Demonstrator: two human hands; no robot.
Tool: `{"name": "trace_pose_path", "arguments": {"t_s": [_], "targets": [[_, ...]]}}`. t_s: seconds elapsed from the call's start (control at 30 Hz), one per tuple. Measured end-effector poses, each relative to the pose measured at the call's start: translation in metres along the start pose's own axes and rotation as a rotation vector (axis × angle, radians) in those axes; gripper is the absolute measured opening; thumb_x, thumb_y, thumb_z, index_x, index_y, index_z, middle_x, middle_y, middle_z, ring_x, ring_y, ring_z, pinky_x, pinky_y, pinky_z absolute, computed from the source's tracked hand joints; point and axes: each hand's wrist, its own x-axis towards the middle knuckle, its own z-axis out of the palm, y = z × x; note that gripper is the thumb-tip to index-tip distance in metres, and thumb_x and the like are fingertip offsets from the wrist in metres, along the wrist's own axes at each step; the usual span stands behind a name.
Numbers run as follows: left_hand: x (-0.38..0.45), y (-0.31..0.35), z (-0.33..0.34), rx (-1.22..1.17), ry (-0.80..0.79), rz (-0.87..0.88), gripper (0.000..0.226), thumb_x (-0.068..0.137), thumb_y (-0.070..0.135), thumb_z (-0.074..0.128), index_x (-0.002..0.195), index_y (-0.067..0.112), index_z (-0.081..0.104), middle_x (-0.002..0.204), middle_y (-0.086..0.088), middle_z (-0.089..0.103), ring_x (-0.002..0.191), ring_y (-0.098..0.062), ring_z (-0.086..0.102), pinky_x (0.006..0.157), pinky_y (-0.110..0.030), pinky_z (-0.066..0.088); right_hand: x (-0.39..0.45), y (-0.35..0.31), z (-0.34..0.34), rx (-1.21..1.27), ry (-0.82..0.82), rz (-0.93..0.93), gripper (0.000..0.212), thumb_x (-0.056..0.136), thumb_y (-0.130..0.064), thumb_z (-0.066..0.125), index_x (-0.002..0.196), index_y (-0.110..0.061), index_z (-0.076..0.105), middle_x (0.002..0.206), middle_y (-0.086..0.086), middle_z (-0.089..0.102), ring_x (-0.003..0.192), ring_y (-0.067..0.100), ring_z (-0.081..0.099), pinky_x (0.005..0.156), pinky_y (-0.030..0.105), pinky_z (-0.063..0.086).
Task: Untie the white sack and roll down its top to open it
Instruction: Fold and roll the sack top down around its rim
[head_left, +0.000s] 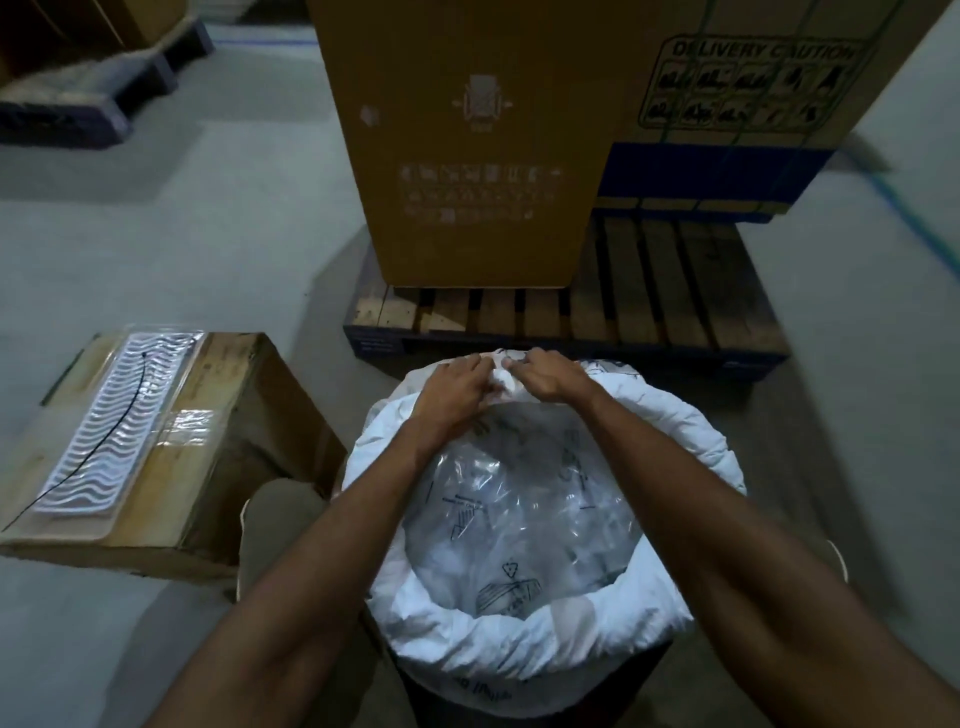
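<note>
Two bare forearms reach forward from the bottom edge over a white sack (540, 644) that stands on the floor directly below the camera. Its top is already rolled into a thick white collar around the mouth, and a clear plastic liner (519, 514) with black printed symbols fills the opening. At the far rim the left hand (457, 387) and right hand (550, 376) meet, fingers curled — both pinch a small bunched knot of white material (503, 382) between them. To the left sits a cardboard box (218, 467) with a white wavy tray (119, 415) on top. Beyond the sack lies a wooden pallet (649, 312) carrying a tall brown carton (467, 130) and another printed "DELIVERY CAUTION".
</note>
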Motion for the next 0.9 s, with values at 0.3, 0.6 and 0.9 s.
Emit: {"name": "trace_pose_path", "arguments": {"t_s": [0.3,0.6,0.9], "targets": [[0.02,-0.018,-0.008,-0.335,-0.119,-0.367,0.039,0.093,0.043,0.041,0.07,0.018,0.06,0.087,-0.008,0.069,0.085,-0.033,0.064,0.086,-0.047,0.054,-0.036,0.033,0.011,-0.397,0.352,0.045,0.076,0.1,-0.072,0.013,0.133,-0.021,0.059,0.132,0.01,0.062,0.123,0.03,0.056,0.103,0.054,0.037],[0.034,0.045,0.018,0.175,-0.146,0.117,0.062,0.101,0.064,0.035,0.145,0.021,0.04,0.149,-0.011,0.044,0.138,-0.029,0.042,0.116,-0.05,0.03,-0.03,0.057,-0.006,0.152,0.199,0.253,0.069,0.104,-0.064,0.03,0.119,-0.009,0.067,0.12,0.02,0.068,0.115,0.038,0.062,0.092,0.044,0.045],[0.057,0.048,0.021,-0.026,-0.164,-0.076,0.037,0.103,0.047,0.039,0.097,0.02,0.065,0.103,-0.01,0.069,0.09,-0.024,0.061,0.082,-0.039,0.047,-0.048,0.068,0.0,-0.061,0.347,0.122,0.073,0.099,-0.075,0.023,0.129,-0.023,0.065,0.125,0.007,0.069,0.118,0.03,0.062,0.097,0.05,0.045]]}}
